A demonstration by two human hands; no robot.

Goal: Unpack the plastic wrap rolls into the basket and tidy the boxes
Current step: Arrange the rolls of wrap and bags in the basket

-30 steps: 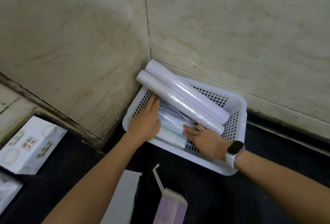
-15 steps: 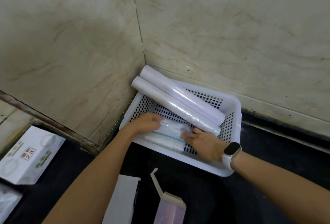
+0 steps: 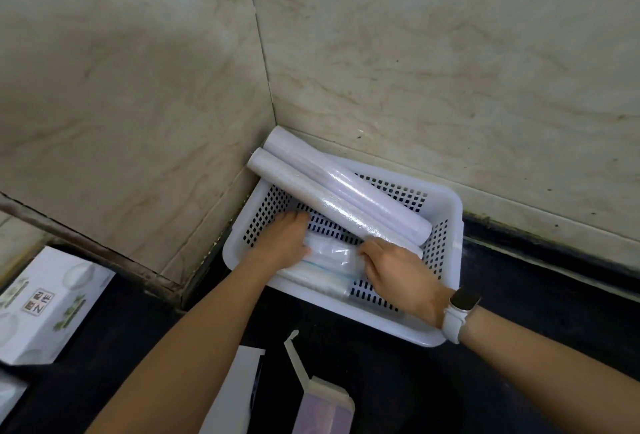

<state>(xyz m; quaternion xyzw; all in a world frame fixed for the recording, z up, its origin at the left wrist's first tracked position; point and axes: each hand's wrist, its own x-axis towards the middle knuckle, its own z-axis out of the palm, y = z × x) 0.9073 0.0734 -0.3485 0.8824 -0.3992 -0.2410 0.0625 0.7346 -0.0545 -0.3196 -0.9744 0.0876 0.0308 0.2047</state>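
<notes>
Left hand (image 3: 285,243) now farther along diagonal clear-wrapped roll (image 3: 329,260), both ends gripped.

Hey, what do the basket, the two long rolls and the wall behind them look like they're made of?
Basket: white moulded plastic, smooth and slightly glossy, with a regular grid of punched slots.
Rolls: probably clear plastic film wound tight; pale lilac, shiny, with wrinkled highlights along them.
Wall: polished stone or stone-look tile, beige with brown veining and a grouted corner joint; which one can't be told.
</notes>
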